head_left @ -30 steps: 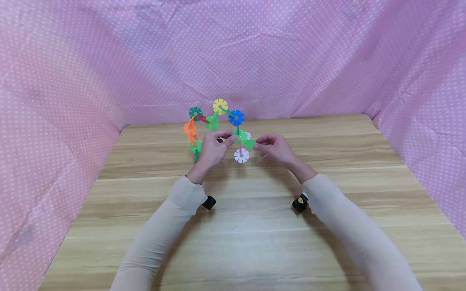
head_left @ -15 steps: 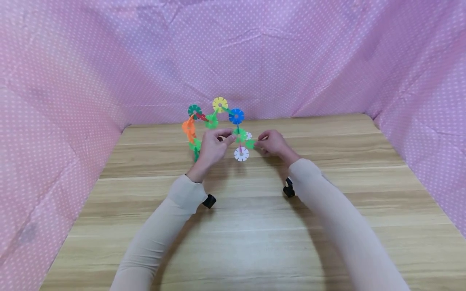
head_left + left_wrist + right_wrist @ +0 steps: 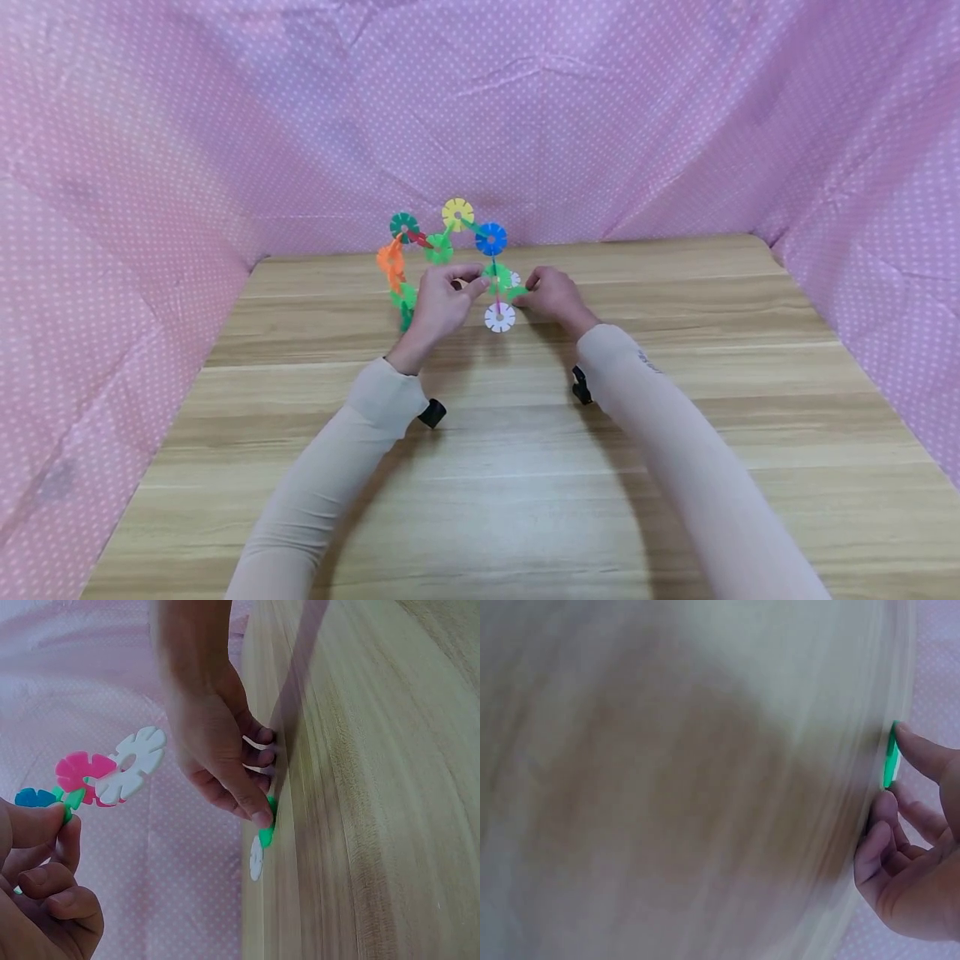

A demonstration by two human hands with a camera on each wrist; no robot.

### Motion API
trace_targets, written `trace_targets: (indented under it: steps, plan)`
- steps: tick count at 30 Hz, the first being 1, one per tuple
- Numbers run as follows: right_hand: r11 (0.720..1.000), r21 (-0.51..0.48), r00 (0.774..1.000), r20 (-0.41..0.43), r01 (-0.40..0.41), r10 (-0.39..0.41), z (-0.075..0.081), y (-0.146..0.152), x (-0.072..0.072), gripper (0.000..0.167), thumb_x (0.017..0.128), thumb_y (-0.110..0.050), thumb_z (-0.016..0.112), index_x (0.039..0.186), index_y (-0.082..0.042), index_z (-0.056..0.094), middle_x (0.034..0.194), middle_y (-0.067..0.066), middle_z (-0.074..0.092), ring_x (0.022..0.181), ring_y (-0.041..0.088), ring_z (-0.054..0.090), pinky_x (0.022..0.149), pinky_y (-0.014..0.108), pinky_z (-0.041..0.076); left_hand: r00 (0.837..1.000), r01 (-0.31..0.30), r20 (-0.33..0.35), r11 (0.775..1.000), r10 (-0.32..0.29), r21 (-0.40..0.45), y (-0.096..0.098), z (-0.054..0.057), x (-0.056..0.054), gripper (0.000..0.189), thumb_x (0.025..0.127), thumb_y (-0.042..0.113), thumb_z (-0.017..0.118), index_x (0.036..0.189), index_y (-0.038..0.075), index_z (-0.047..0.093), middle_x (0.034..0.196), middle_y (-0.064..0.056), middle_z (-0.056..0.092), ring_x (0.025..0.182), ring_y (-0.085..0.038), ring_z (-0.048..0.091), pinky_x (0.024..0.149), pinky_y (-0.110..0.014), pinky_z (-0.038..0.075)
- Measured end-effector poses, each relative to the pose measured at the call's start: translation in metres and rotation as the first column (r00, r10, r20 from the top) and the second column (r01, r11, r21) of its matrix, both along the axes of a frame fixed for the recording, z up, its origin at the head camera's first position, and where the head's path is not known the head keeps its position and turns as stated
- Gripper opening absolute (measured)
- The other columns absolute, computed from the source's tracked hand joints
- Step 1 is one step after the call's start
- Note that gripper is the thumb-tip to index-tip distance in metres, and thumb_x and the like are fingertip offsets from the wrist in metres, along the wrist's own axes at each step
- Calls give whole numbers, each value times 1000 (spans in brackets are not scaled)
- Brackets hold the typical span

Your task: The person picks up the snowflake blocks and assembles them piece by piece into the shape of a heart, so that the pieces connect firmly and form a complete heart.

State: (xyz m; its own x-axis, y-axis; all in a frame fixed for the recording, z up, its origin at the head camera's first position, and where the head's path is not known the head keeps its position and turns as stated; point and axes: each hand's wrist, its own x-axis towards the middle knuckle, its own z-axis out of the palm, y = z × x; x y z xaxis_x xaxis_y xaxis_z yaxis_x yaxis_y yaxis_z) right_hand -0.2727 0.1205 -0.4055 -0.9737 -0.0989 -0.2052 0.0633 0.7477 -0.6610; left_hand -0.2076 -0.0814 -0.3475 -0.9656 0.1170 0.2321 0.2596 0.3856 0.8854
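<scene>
A chain of notched plastic snowflake discs stands out beyond my left hand. Thumb and index finger of that hand pinch a light green disc at the chain's near end. From this disc a pink disc leads to a white disc; a blue disc joins above. My right hand pinches another green disc between thumb and fingers, just right of the chain. A second white disc sits at that green disc's far end. Whether the two green discs touch is unclear.
Farther along, the chain holds a yellow disc, a dark green disc and orange discs. Below lies a wood-grain table. A pink dotted cloth hangs behind it and at both sides.
My right hand has shifted left and turned, tilting its green disc nearly edge-on. The chain has moved slightly up and rightward, while my left hand keeps its pinch almost in place.
</scene>
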Motion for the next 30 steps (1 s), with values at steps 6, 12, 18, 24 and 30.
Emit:
trace_targets:
  steps: [6,12,18,24,30]
  plan:
    - [999,-24,999,38,40,-39,2,2,0,41,86,-26,82,108,-1,58,109,13,60,101,28,54,89,40,49,1000,7,17,1000,-7,-6,0,1,1,24,96,13,71,117,2,74,102,-8,74,89,-21,62,79,-30,47]
    - [997,-47,997,57,57,-54,4,5,1,41,85,-22,83,108,-1,57,110,13,58,103,28,52,91,40,48,1000,17,23,1000,-17,7,-1,1,1,24,96,14,71,117,2,74,102,-8,75,92,-27,62,80,-30,46]
    - [994,-101,998,44,46,-41,4,9,3,38,87,-13,80,110,1,54,106,13,55,91,24,52,78,33,48,1000,16,7,1000,-17,6,0,2,1,23,96,13,71,115,1,75,100,-8,75,92,-25,63,81,-30,46]
    - [960,-277,997,76,39,-19,2,19,9,21,94,2,64,113,6,57,90,14,63,65,18,59,56,24,48,1000,6,9,1000,-6,8,0,2,0,22,96,14,71,114,3,75,101,-7,74,92,-22,63,82,-30,46]
    - [914,-405,994,99,-8,52,4,27,27,24,97,0,61,120,5,59,79,12,65,59,13,57,52,23,47,1000,-4,8,1000,3,24,-1,2,-1,22,96,14,71,114,2,75,98,-6,72,89,-18,60,75,-30,46]
